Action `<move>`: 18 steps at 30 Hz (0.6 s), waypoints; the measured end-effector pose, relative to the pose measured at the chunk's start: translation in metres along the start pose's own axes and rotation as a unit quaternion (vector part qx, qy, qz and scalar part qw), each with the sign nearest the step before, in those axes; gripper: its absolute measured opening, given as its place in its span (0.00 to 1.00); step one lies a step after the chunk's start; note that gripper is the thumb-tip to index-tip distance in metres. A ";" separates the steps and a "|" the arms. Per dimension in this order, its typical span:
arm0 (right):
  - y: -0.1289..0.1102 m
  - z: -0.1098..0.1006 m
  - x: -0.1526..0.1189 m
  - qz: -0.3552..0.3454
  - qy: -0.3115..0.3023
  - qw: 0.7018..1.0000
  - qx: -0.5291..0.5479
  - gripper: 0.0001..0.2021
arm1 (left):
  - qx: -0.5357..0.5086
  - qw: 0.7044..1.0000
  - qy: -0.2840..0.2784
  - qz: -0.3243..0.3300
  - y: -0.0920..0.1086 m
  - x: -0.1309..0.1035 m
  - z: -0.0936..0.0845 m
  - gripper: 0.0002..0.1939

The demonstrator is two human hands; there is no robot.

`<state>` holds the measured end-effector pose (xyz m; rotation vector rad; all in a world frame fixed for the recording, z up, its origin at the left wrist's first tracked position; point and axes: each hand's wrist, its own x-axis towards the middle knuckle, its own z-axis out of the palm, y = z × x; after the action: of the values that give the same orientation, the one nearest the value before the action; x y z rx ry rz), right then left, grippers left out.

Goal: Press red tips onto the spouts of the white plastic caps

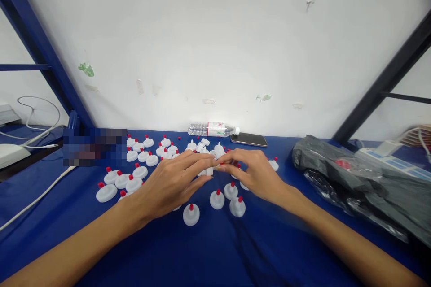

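Observation:
My left hand [175,177] is closed around a white round plastic nozzle cap [206,171], partly hidden by the fingers. Its spout points right, toward my right hand [252,170]. The thumb and forefinger of that hand pinch at the spout's end, where a bit of a small red tip cap [221,166] shows. Several white nozzle caps with red tips stand around both hands, among them one nozzle cap [191,215] in front. Just behind my hands lie white nozzle caps without red tips, such as one bare nozzle cap [218,148].
Against the wall a clear water bottle [215,129] lies on its side, beside a dark phone [249,139]. A dark plastic-wrapped bundle [357,179] and a white power strip [397,159] are on the right. A white cable [40,199] crosses the blue table [161,255] at left.

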<state>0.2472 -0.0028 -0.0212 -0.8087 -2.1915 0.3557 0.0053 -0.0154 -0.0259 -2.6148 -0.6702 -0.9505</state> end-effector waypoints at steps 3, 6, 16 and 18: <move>0.001 -0.001 0.000 -0.028 -0.011 0.999 -0.037 0.06 | -0.010 1.000 -0.017 -0.024 -0.001 0.001 0.000 0.15; 0.005 -0.008 0.002 -0.046 -0.010 0.995 -0.086 0.07 | -0.014 0.996 -0.036 -0.076 -0.001 0.002 0.000 0.19; 0.044 -0.061 0.010 0.059 -0.041 0.946 -0.317 0.10 | -0.002 0.992 0.005 -0.127 0.001 0.003 -0.006 0.14; 0.051 -0.064 0.010 0.063 -0.066 0.941 -0.327 0.08 | -0.002 0.993 0.007 -0.118 0.002 0.003 -0.006 0.13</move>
<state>0.3117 0.0421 0.0033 -1.3128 -2.4131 -0.2947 0.0047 -0.0184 -0.0194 -2.5711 -0.9910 -1.0342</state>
